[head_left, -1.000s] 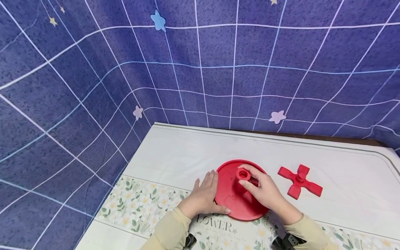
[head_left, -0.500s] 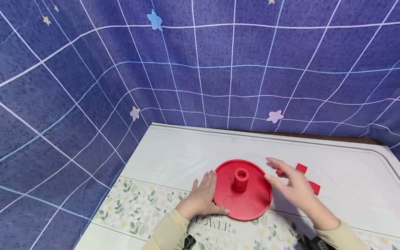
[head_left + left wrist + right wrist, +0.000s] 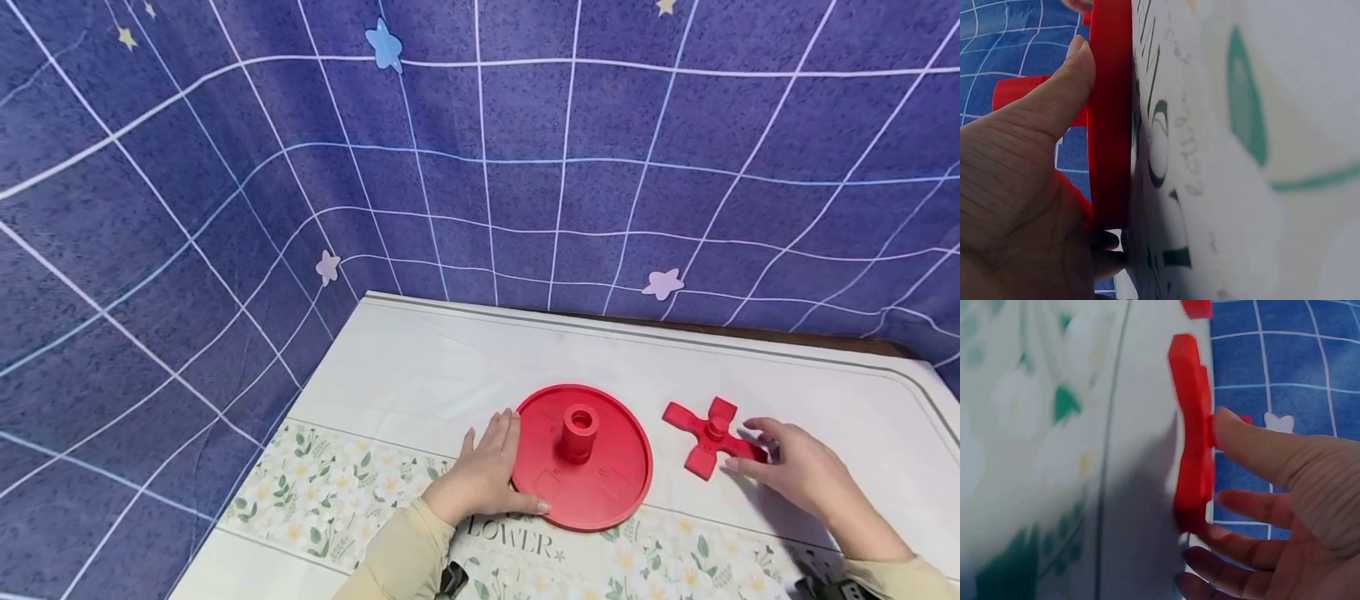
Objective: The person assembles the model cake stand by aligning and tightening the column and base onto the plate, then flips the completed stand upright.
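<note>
Blue cloth (image 3: 525, 183) with pale lines and stars hangs at the back and left, from 9 o'clock round to 12. Below it is a white table (image 3: 442, 358) with a strip of printed flowers (image 3: 330, 483). Going from left to right, the person's left hand (image 3: 483, 475) comes first. It lies spread, with straight fingers and thumb on the edge of a round red plate (image 3: 615, 487), from 9 to 7 o'clock. A red tube (image 3: 580, 433) stands up in the plate's middle. Next, at 3 o'clock from the plate, a red cross (image 3: 716, 429) lies flat, well apart from it. Last, the right hand (image 3: 806, 467) is half open around the cross's 4 o'clock arm. You cannot tell if it has a grip.
</note>
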A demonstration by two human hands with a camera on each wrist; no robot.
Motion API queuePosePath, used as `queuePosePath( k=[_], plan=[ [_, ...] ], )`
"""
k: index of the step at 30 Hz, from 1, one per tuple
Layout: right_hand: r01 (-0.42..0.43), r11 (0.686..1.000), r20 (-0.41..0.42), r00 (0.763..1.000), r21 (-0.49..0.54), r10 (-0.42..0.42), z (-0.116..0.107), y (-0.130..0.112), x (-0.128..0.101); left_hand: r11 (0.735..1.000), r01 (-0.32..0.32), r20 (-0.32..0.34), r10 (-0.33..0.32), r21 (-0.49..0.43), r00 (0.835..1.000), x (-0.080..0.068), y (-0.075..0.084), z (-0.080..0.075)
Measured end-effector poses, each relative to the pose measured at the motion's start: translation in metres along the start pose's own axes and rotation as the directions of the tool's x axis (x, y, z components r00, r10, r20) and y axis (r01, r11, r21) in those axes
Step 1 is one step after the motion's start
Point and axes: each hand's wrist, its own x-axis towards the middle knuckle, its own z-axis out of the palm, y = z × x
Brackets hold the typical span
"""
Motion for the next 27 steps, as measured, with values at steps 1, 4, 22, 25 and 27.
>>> queuePosePath(
  k=[1,4,22,25,27],
  plan=[
    [-0.005,1.000,0.018,1.000,-0.015,0.005,0.001,0.002,0.000,1.000,-0.001,0.001,0.001,-0.003,1.000,0.000,0.000,0.000],
    [-0.016,0.999,0.035,0.999,-0.047,0.017,0.004,0.006,0.000,1.000,-0.003,0.005,0.003,-0.012,1.000,0.000,-0.001,0.000],
    [-0.018,0.986,-0.114,0.993,0.167,0.037,-0.010,-0.002,-0.010,1.000,-0.005,-0.003,0.005,-0.005,1.000,-0.001,-0.001,0.001],
    [0.053,0.968,-0.213,0.977,0.247,0.001,-0.013,-0.010,-0.011,1.000,-0.007,-0.007,0.007,-0.008,1.000,-0.001,-0.001,0.001],
    [0.102,0.952,-0.262,0.965,0.288,-0.024,-0.016,-0.017,-0.009,1.000,-0.008,-0.008,0.008,-0.008,1.000,-0.001,-0.001,0.001]
  ],
)
